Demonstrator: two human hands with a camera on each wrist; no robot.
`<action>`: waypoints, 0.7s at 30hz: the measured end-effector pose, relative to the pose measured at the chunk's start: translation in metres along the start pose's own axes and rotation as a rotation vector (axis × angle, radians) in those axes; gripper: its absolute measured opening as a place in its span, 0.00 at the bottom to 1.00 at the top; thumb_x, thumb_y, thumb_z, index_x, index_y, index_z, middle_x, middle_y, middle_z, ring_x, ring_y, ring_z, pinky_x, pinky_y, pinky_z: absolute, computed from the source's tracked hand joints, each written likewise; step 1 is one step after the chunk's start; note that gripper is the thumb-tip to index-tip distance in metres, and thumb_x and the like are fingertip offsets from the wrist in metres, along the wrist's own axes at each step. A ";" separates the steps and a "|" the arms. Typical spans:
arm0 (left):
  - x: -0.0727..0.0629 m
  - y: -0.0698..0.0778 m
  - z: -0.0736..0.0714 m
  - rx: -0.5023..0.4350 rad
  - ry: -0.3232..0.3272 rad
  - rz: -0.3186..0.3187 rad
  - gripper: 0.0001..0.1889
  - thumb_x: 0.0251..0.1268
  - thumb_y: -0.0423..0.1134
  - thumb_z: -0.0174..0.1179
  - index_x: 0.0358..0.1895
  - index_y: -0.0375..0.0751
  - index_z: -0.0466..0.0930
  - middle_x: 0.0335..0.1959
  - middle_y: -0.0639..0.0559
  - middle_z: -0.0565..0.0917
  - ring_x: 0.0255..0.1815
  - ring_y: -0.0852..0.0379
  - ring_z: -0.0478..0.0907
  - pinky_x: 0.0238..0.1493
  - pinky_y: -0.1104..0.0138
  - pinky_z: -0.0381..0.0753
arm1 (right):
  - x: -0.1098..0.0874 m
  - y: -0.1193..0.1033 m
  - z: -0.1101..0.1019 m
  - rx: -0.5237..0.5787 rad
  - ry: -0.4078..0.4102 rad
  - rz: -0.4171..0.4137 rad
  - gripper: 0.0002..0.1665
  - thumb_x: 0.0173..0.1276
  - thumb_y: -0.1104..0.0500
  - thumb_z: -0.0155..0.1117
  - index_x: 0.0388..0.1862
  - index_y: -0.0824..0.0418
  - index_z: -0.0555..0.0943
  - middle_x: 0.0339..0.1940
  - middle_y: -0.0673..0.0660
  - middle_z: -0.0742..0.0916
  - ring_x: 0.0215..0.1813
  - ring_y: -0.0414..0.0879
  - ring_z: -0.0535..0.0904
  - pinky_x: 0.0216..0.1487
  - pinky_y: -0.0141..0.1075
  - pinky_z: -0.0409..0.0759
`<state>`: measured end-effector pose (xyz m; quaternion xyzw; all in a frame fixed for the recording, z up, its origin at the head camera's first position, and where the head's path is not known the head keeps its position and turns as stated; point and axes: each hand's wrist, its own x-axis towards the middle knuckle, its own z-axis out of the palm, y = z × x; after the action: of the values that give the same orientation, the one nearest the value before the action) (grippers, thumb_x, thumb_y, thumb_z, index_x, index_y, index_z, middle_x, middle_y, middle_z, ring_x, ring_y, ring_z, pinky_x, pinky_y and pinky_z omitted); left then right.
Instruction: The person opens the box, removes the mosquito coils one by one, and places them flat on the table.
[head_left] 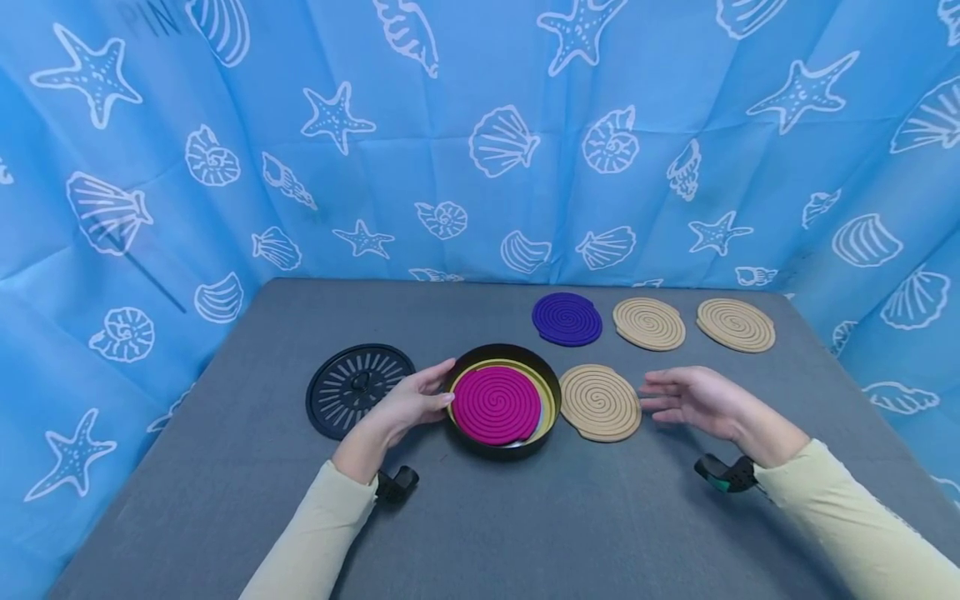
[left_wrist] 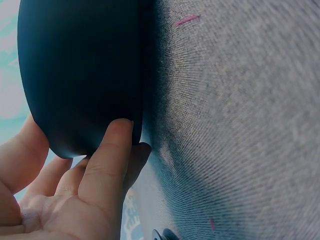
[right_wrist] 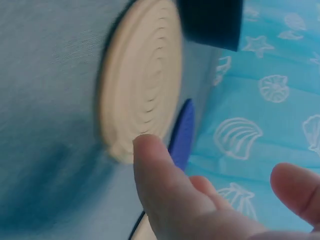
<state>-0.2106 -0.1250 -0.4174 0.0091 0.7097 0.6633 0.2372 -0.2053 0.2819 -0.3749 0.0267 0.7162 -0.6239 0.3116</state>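
Observation:
A round black tin [head_left: 504, 454] stands mid-table. My left hand [head_left: 408, 406] holds its left side, thumb at the rim and fingers against the outer wall [left_wrist: 80, 75]. Inside the tin lies a magenta spiral coaster [head_left: 497, 405], slightly tilted, over a yellow one [head_left: 550, 404]; a light blue edge peeks out below. Just right of the tin, a beige spiral coaster [head_left: 600, 403] lies flat. My right hand [head_left: 701, 402] hovers beside that coaster's right edge, fingers extended and holding nothing.
A black slotted round lid [head_left: 337, 392] with a central knob lies left of the tin, partly behind my left hand. Along the back right lie a dark blue coaster [head_left: 567, 319] and two beige coasters [head_left: 649, 323]. A blue shell-print curtain [head_left: 450, 167] hangs behind the grey table.

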 end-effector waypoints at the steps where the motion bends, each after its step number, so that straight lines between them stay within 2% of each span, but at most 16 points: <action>1: 0.000 0.000 0.000 0.000 0.003 0.000 0.31 0.72 0.28 0.52 0.76 0.47 0.57 0.77 0.42 0.55 0.72 0.43 0.60 0.65 0.51 0.69 | 0.000 -0.001 0.000 0.009 -0.006 -0.013 0.36 0.81 0.56 0.33 0.72 0.81 0.40 0.70 0.80 0.60 0.68 0.64 0.66 0.65 0.50 0.71; 4: 0.000 0.000 0.000 0.006 0.010 0.004 0.31 0.72 0.28 0.52 0.76 0.47 0.58 0.76 0.42 0.55 0.72 0.43 0.60 0.65 0.51 0.70 | 0.001 -0.006 0.003 0.061 -0.041 -0.055 0.36 0.81 0.56 0.34 0.73 0.81 0.40 0.60 0.66 0.76 0.59 0.49 0.76 0.59 0.44 0.76; 6: -0.001 0.000 0.001 0.008 0.012 0.003 0.31 0.72 0.28 0.52 0.76 0.47 0.58 0.76 0.42 0.56 0.73 0.43 0.59 0.64 0.51 0.70 | 0.002 -0.010 0.008 0.116 -0.076 -0.080 0.36 0.81 0.57 0.35 0.73 0.80 0.38 0.55 0.56 0.79 0.55 0.43 0.78 0.56 0.41 0.77; 8: -0.001 0.001 0.001 0.006 0.015 0.003 0.31 0.72 0.28 0.52 0.76 0.47 0.58 0.76 0.43 0.56 0.73 0.44 0.60 0.64 0.51 0.70 | 0.002 -0.015 0.015 0.190 -0.112 -0.103 0.37 0.81 0.58 0.36 0.73 0.80 0.37 0.51 0.53 0.81 0.53 0.43 0.79 0.56 0.40 0.78; 11: -0.002 0.000 0.000 0.001 0.015 0.002 0.31 0.72 0.28 0.52 0.76 0.47 0.58 0.76 0.43 0.56 0.72 0.44 0.60 0.64 0.51 0.70 | 0.003 -0.024 0.028 0.261 -0.151 -0.126 0.37 0.80 0.59 0.37 0.74 0.79 0.37 0.52 0.56 0.81 0.54 0.45 0.80 0.58 0.40 0.77; 14: -0.001 -0.001 -0.001 0.001 0.001 0.006 0.31 0.72 0.28 0.52 0.76 0.47 0.58 0.76 0.42 0.55 0.72 0.43 0.60 0.65 0.51 0.69 | 0.004 -0.031 0.039 0.305 -0.194 -0.133 0.37 0.80 0.59 0.37 0.74 0.78 0.37 0.63 0.67 0.75 0.56 0.46 0.79 0.62 0.42 0.75; 17: 0.000 -0.001 -0.002 -0.001 -0.018 0.008 0.31 0.72 0.28 0.51 0.76 0.45 0.56 0.77 0.41 0.54 0.72 0.42 0.59 0.65 0.50 0.68 | 0.006 -0.036 0.050 0.341 -0.235 -0.130 0.36 0.81 0.59 0.37 0.75 0.77 0.36 0.73 0.78 0.58 0.57 0.48 0.78 0.64 0.42 0.72; 19: 0.000 -0.001 -0.002 -0.001 -0.024 0.008 0.31 0.73 0.28 0.51 0.76 0.45 0.56 0.77 0.41 0.54 0.72 0.42 0.59 0.66 0.50 0.68 | 0.008 -0.039 0.058 0.369 -0.263 -0.123 0.36 0.80 0.60 0.36 0.75 0.77 0.36 0.74 0.79 0.49 0.60 0.50 0.77 0.64 0.41 0.72; 21: 0.000 -0.001 -0.003 -0.003 -0.025 0.007 0.31 0.73 0.28 0.51 0.76 0.45 0.56 0.77 0.41 0.54 0.72 0.42 0.59 0.66 0.50 0.68 | 0.012 -0.041 0.066 0.386 -0.285 -0.116 0.35 0.80 0.61 0.34 0.74 0.77 0.36 0.74 0.79 0.46 0.65 0.55 0.72 0.64 0.40 0.73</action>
<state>-0.2109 -0.1276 -0.4182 0.0197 0.7055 0.6652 0.2438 -0.2048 0.2086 -0.3461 -0.0439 0.5328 -0.7635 0.3623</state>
